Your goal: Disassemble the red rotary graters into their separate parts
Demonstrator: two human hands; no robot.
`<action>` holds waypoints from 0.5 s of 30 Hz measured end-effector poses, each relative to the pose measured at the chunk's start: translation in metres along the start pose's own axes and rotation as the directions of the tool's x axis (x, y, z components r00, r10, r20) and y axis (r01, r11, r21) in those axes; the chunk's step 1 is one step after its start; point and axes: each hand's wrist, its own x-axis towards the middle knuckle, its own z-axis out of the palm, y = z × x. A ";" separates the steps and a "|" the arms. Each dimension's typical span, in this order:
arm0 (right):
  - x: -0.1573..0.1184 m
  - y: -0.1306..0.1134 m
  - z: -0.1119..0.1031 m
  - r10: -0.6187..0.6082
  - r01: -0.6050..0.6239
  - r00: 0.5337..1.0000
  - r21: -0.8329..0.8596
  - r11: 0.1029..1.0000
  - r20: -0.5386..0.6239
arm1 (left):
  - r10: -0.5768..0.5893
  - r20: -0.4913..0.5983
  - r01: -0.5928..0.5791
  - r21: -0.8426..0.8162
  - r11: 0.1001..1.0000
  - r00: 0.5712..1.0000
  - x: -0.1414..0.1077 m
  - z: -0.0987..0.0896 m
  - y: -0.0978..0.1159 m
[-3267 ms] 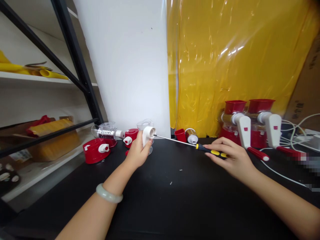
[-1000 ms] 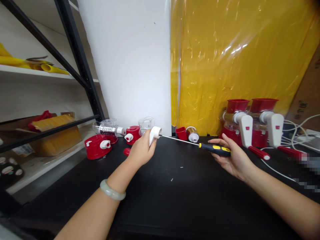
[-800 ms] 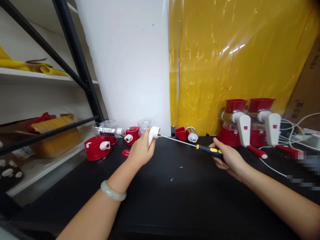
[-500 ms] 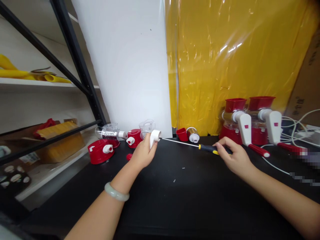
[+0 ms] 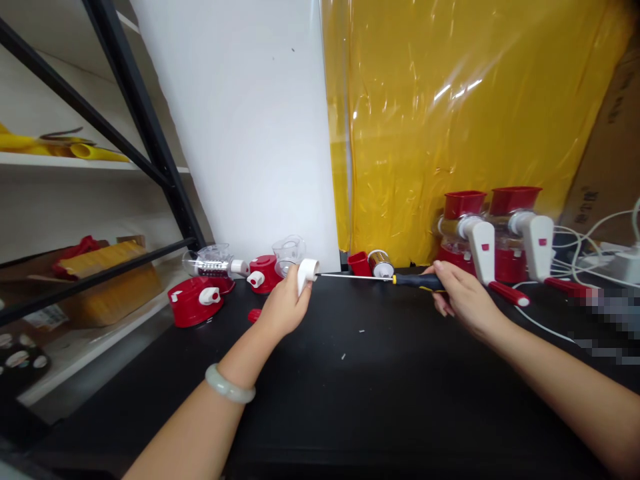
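A white plastic part (image 5: 309,269) with a round end is held by my left hand (image 5: 286,303), its opening facing right. My right hand (image 5: 463,298) grips the dark blue and yellow handle of a screwdriver (image 5: 415,281) between thumb and fingers. The long metal shaft lies nearly level, and its tip meets the opening of the white part; the tip's end is hidden there. Behind the shaft are a red piece (image 5: 359,264) and a metal grater drum (image 5: 381,264).
Two red bases (image 5: 196,303) (image 5: 265,273) and a clear housing (image 5: 213,260) stand at the back left of the black table (image 5: 380,407). Two red-and-white grinders (image 5: 464,227) (image 5: 520,227) and white cables (image 5: 550,330) are at the right. A shelf rack (image 5: 165,153) rises on the left.
The screwdriver has swung from a slant to nearly level, its handle slightly higher. My right hand has shifted its hold, with its lower fingers now more visible. The whole view has shifted slightly.
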 end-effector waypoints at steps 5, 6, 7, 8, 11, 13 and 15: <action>-0.004 -0.003 -0.005 -0.257 0.253 0.966 -0.142 0.957 -0.012 | -0.046 -0.009 0.044 -0.135 0.990 0.999 0.002 0.000 -0.005; -0.004 -0.003 -0.006 -0.287 0.282 0.958 -0.163 0.946 -0.009 | -0.060 -0.016 0.056 -0.160 0.986 0.998 0.003 0.000 -0.006; -0.003 -0.003 -0.006 -0.304 0.299 0.953 -0.169 0.939 -0.002 | -0.071 -0.023 0.066 -0.175 0.982 0.997 0.003 0.001 -0.007; -0.002 -0.002 -0.006 -0.308 0.305 0.951 -0.155 0.940 0.006 | -0.078 -0.028 0.071 -0.182 0.981 0.997 0.003 0.001 -0.007; 0.003 0.001 -0.008 -0.261 0.261 0.965 0.025 0.965 -0.003 | -0.064 -0.021 0.060 -0.162 0.985 0.998 0.002 0.004 -0.006; 0.005 0.002 -0.009 -0.172 0.171 0.985 0.141 0.975 -0.003 | -0.045 0.000 0.044 -0.147 0.988 0.999 0.001 0.006 -0.003; 0.006 0.002 -0.010 -0.061 0.059 0.998 0.087 0.994 0.026 | -0.035 0.017 0.037 -0.138 0.990 0.999 -0.001 0.009 -0.001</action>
